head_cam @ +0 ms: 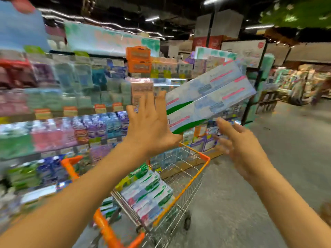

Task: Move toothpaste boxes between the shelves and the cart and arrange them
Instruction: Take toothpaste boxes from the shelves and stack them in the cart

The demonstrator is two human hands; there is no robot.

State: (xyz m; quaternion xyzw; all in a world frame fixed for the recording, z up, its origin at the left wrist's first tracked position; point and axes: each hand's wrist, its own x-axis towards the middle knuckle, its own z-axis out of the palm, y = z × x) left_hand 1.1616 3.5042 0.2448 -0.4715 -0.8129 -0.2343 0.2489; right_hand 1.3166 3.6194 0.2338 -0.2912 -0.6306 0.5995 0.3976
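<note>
Two toothpaste boxes (pixel 206 99) are tilted in the air above the cart (pixel 182 178), between spread-open hands: left hand (pixel 150 122) touches their end, right hand (pixel 238 140) is just below. Better to close both palms firmly before lowering.

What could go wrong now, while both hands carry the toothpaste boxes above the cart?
1. The held toothpaste boxes are tilted. The left hand presses one end with straight fingers and the right hand supports them from below, so they may slip and fall.
2. The boxes in the cart lean in a sloped pile; adding more could make them slide.
</note>
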